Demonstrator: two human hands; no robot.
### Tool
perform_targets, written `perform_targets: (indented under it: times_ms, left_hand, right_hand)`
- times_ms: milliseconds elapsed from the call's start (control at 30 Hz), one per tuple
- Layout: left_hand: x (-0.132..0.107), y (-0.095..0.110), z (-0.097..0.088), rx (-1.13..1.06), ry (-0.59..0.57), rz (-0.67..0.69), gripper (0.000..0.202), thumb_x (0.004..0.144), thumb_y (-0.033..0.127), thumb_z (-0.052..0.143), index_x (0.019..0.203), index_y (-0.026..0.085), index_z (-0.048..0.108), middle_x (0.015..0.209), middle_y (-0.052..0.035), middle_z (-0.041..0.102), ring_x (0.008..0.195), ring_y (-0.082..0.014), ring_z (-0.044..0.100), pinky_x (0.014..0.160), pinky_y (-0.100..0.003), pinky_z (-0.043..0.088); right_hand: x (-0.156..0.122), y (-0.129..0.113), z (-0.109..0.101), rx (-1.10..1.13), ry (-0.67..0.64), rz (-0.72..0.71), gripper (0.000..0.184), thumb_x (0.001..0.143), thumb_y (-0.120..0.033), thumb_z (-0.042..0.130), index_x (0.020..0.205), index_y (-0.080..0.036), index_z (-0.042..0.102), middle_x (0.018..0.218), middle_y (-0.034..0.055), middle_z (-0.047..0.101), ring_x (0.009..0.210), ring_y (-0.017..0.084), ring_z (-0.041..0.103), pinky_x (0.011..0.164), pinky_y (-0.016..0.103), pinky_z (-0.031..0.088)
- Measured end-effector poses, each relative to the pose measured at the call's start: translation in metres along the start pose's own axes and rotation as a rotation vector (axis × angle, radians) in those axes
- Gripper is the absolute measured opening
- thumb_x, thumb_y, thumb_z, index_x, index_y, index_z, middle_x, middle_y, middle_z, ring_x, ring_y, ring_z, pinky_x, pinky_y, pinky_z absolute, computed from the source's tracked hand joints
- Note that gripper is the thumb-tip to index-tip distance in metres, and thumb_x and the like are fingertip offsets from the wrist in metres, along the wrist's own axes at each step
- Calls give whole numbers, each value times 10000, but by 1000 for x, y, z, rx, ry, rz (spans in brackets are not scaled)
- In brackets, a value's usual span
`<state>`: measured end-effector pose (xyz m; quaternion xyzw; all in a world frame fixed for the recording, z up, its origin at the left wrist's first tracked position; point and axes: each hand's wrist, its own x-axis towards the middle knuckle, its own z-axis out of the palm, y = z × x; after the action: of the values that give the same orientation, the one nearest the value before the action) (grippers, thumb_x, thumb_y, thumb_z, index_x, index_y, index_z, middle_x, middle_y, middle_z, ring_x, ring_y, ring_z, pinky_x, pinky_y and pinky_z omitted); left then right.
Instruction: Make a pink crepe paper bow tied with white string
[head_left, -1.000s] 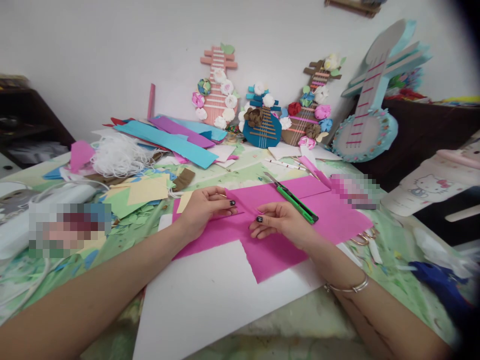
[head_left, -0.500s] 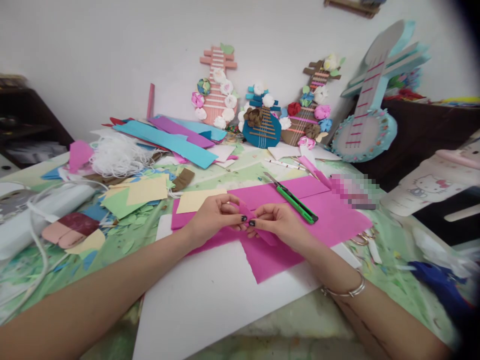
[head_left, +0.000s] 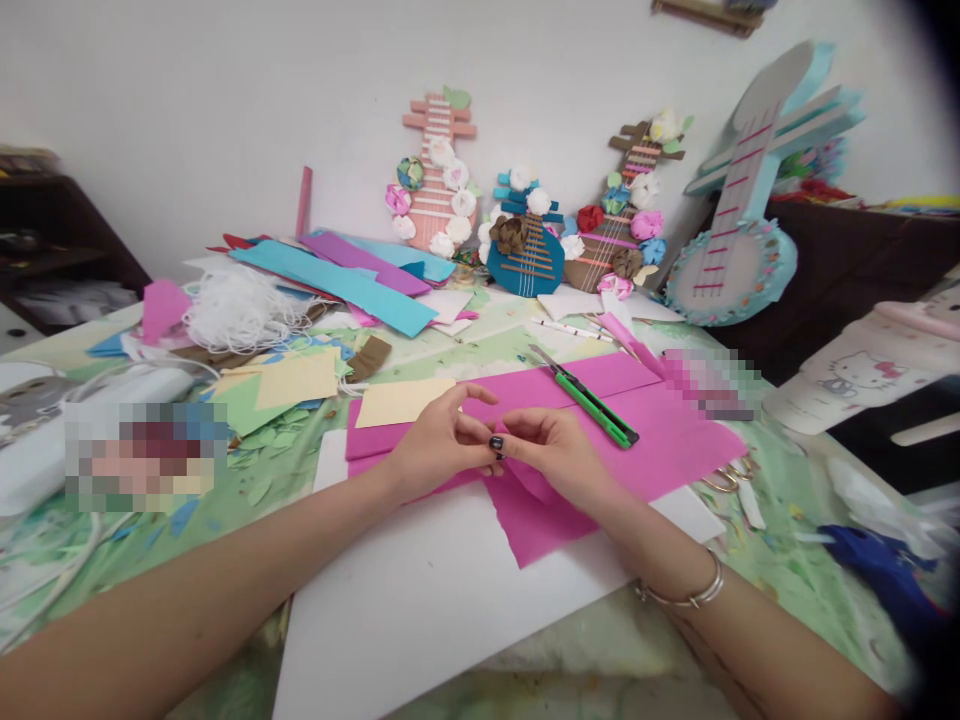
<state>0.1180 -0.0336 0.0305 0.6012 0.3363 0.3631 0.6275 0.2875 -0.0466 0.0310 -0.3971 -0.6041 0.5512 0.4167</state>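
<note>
A large pink paper sheet (head_left: 660, 440) lies on a white board (head_left: 420, 590) at the middle of the table. My left hand (head_left: 442, 440) and my right hand (head_left: 555, 450) meet above it, fingertips together, pinching a small strip of the same pink paper (head_left: 517, 475) between them. Most of that strip is hidden by my fingers. A green utility knife (head_left: 592, 400) rests on the pink sheet just beyond my right hand. A silver bracelet (head_left: 686, 590) circles my right wrist.
Paper lute models with paper flowers (head_left: 525, 240) lean against the back wall. Blue and purple paper strips (head_left: 337, 280), white string (head_left: 232, 310) and paper scraps (head_left: 285, 390) lie at the left. A white cup (head_left: 862, 370) and scissors (head_left: 724, 475) are at the right.
My hands left the flat sheet, lifted a small pink strip and came together. Since half a second ago they have closed tighter around it and dropped slightly.
</note>
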Motion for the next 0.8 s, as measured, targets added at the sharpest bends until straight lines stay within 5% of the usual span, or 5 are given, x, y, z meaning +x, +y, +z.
perform_targets:
  times_ms: [300, 533, 800]
  left_hand:
    - [-3, 2, 4, 3, 0, 11, 469, 674, 115, 670, 1071, 195, 433, 668, 4, 693, 652, -196, 691, 682, -323, 542]
    - [-3, 4, 1, 18, 87, 80, 428, 689, 170, 709, 1052, 175, 483, 690, -17, 712, 630, -169, 682, 634, -265, 538]
    - [-2, 9, -5, -1, 157, 116, 330, 660, 173, 740, 933, 138, 557, 655, -34, 706, 610, -166, 676, 603, -246, 537]
  right_hand:
    - [-2, -7, 5, 80, 145, 8, 180, 666, -314, 746, 741, -151, 730, 681, 42, 700, 585, 140, 622, 569, 274, 515]
    - [-3, -9, 1, 24, 134, -30, 176, 716, -287, 708, 851, -175, 724, 829, 50, 725, 749, 171, 663, 710, 303, 521]
    - [-5, -11, -4, -36, 113, 14, 179, 721, -317, 705, 750, -140, 690, 680, 41, 688, 610, 126, 610, 591, 251, 469]
